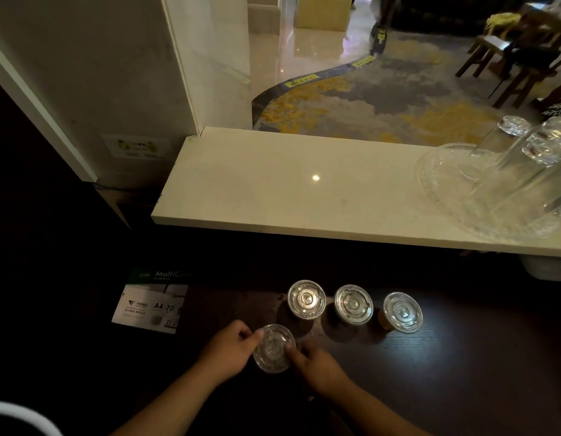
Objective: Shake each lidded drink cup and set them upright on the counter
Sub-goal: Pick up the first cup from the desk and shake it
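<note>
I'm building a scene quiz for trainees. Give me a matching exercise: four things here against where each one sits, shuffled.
1 nearest lidded cup
2 A4 paper pack
3 upturned glasses
4 three other lidded cups

A on the clear tray
B gripped between left hand and right hand
C in a row on the dark counter
D flat at the counter's left

Pairs: 1-B, 2-D, 3-A, 4-C.

Both bare forearms extend from the bottom edge, angled inward toward each other. Left hand and right hand sit close together, backs up, fingers curled, gripping one lidded cup from opposite sides.
</note>
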